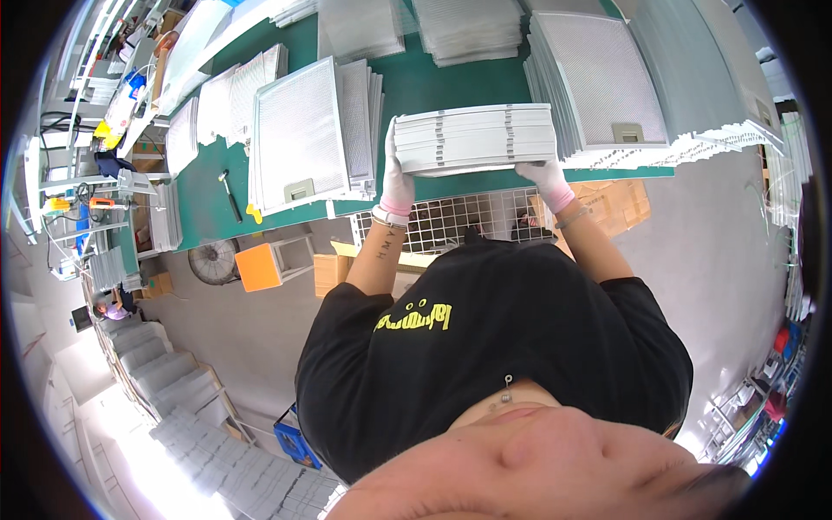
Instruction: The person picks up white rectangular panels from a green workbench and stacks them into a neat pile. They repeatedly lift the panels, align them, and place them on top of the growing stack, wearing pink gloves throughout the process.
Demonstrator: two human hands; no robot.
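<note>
1. We see the white-gloved left hand (398,184), partly curled, gripping the left end of a stack of thin white rectangular panels (473,139).
2. The white-gloved right hand (546,178) curls beneath its near-right corner, presumably for balance.
3. Ours hovers or rests near the flat green tabletop's (446,89) near edge; contact is unclear.
</note>
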